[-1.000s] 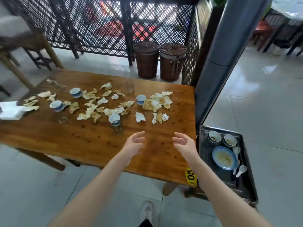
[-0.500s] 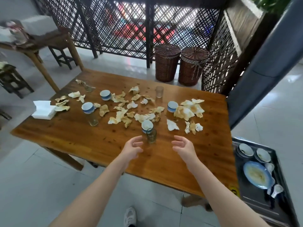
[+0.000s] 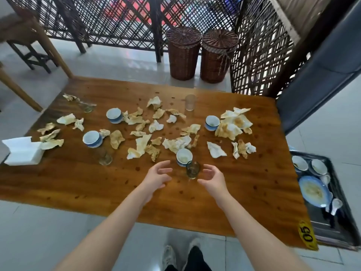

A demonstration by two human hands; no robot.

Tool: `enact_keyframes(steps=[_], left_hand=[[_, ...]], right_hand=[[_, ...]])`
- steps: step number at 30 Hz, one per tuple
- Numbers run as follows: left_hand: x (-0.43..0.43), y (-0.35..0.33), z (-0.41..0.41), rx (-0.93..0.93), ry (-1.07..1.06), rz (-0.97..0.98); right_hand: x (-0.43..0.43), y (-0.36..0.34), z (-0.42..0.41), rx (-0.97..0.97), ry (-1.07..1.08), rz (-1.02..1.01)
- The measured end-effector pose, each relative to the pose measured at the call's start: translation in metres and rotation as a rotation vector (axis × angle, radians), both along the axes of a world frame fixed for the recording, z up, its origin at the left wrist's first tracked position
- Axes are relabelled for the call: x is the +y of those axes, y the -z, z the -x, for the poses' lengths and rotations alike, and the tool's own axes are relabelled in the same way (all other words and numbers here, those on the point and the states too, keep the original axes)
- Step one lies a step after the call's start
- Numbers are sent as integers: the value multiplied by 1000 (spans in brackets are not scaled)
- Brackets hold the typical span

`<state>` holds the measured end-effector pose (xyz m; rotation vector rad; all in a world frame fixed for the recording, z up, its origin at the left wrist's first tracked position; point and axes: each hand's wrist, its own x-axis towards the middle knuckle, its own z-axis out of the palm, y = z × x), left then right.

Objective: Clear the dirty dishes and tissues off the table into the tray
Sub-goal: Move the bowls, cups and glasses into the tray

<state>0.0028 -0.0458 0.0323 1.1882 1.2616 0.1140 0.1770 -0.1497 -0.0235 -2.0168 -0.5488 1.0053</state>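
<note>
Nearest me, well right of the small glass and off the table edge, the tray already carries dirty dishes. Either side of the glass both grips hang released: the left grip is just left of it and the right grip just right. Their fingers are loosely curved and hold nothing, and as far as I can tell neither touches it. I judge the glass light, brittle and slick, with a little liquid at the bottom, so I'd take it round the wall and keep it upright. Just behind the glass, perhaps touching, stands a blue-rimmed cup with residue inside. It looks stiff and chippable, best cupped round the body. Beyond the glass, stained crumpled tissues lie strewn about. They should be soft, near weightless and easy to bunch several at once. Farther behind the glass sit more cups and a clear tumbler.
</note>
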Motion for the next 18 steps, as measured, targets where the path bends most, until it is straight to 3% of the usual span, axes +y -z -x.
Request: enact_keyframes(steps=[10,18], left_hand=[[26,23,17,46,-120,3],[36,25,51,11,-247,-15]], right_hand=[[37,33,3,-21,-42,74],[48,23,36,-10,-254,13]])
